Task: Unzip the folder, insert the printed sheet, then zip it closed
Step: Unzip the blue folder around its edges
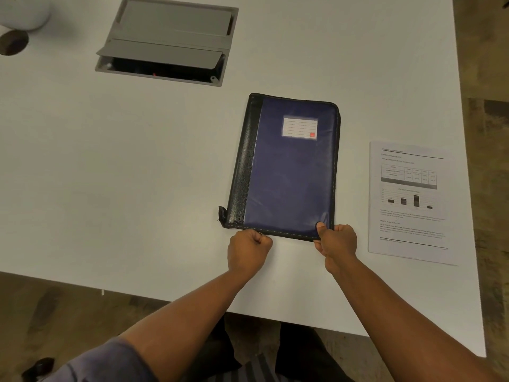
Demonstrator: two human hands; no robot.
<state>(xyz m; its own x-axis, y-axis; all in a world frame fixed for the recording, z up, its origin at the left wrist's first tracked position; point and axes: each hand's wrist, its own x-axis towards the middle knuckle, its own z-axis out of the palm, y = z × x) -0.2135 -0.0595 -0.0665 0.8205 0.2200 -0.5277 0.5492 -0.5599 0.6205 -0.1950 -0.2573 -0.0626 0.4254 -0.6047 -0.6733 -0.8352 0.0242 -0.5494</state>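
A dark blue zip folder (292,172) with a black spine and a white label lies flat on the white table (137,175). My left hand (248,250) is curled at the folder's near edge and pinches the zip pull there. My right hand (334,242) grips the folder's near right corner, thumb on top of the cover. The printed sheet (410,202), with a table and a bar chart on it, lies flat just right of the folder, untouched.
A grey cable hatch (168,42) with its lid raised is set into the table at the back. A white pot (24,12) stands at the far left corner. The table's right edge runs close beside the sheet; its near edge is just below my hands.
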